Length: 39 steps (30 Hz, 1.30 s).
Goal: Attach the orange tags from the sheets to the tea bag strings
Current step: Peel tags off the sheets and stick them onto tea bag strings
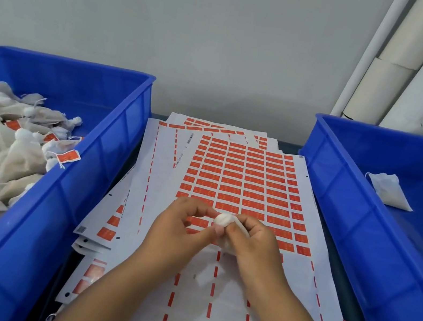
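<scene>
Held a small white tea bag between both hands just above the top sheet, over its nearest remaining rows of orange tags. Left hand pinched the bag's bunched end with thumb and fingertips; right hand curled round the rest of it from the other side, so both grips narrow and closed on the bag. Could not make out the string or its long axis. Lay just beyond the fingertips, those unpeeled tags, with rows running across the sheet, about equally near either hand; judged the left the freer to reach one. Nearer than the hands, only stripped backing with red dashes. Left of the sheet, a blue bin heaped with tagged bags; right of it, a second blue bin holding one bag. Beneath the sheet, more sheets stacked on a dark counter; beyond it, a pale wall, with cardboard tubes leaning at the far right.
</scene>
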{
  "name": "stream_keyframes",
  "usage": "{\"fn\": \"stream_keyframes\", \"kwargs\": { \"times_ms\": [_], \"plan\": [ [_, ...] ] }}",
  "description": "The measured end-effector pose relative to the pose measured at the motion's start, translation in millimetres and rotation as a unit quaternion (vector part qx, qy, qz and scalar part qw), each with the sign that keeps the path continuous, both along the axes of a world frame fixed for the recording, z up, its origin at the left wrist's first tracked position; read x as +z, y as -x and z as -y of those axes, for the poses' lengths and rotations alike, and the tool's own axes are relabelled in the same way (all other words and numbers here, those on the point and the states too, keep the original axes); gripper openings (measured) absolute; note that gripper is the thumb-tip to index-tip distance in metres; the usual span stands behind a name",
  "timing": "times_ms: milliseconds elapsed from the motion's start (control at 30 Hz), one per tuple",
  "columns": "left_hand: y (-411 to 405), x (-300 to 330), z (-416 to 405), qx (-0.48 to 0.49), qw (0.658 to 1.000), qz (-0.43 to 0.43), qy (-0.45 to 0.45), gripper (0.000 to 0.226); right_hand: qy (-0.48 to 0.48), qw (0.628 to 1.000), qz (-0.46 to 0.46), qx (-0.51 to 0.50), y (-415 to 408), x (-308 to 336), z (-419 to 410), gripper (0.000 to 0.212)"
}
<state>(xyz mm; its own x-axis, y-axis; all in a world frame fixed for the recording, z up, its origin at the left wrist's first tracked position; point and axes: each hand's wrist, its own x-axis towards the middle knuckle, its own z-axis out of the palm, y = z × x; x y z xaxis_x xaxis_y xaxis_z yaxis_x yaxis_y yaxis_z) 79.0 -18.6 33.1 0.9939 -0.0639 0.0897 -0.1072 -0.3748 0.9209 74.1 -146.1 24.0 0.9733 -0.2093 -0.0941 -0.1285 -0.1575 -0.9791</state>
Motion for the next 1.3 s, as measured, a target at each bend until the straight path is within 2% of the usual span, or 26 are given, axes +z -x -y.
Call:
{"fn": "stream_keyframes", "kwargs": {
  "times_ms": [67,200,267,367,467,533,633,767,867,967,1100,1167,1300],
  "plan": [
    [-3,-1,-2,-0.001,1.000,0.009,-0.003,0.011,-0.011,0.999,-0.025,0.020,0,1,1,0.014],
    [-7,-4,-8,0.000,1.000,-0.009,0.022,0.007,-0.126,0.986,-0.050,0.092,1,4,6,0.014],
    [-6,-4,-8,-0.005,0.999,-0.012,0.040,0.004,-0.199,0.968,-0.069,0.134,4,6,7,0.012],
    [-5,-5,-5,0.011,0.999,-0.016,0.046,0.002,-0.319,0.927,-0.104,0.165,4,7,9,0.028],
    [-3,-6,-4,0.052,0.997,0.032,0.036,0.010,-0.386,0.904,-0.109,0.148,3,7,9,0.030],
    [1,-4,-4,0.038,0.996,0.077,0.019,0.011,-0.416,0.893,-0.112,0.132,3,7,10,0.034],
    [5,-5,-2,-0.008,0.993,0.110,-0.039,0.019,-0.408,0.898,-0.116,0.118,3,8,12,0.031],
    [2,-5,-2,0.023,0.989,0.124,-0.079,0.016,-0.388,0.909,-0.099,0.119,4,9,10,0.027],
    [1,-5,-4,0.029,0.990,0.118,-0.071,0.010,-0.381,0.911,-0.090,0.132,6,10,8,0.025],
    [3,-7,-3,0.013,0.993,0.094,-0.065,0.020,-0.365,0.916,-0.091,0.140,6,10,7,0.022],
    [3,-7,-6,0.021,0.998,0.058,0.010,0.020,-0.350,0.927,-0.097,0.094,4,7,7,0.019],
    [1,-3,-7,0.030,0.998,0.043,0.024,0.012,-0.349,0.928,-0.093,0.090,4,7,7,0.019],
    [2,-2,-4,-0.005,0.991,0.091,-0.097,0.015,-0.355,0.924,-0.080,0.113,5,6,8,0.021]
  ]
}}
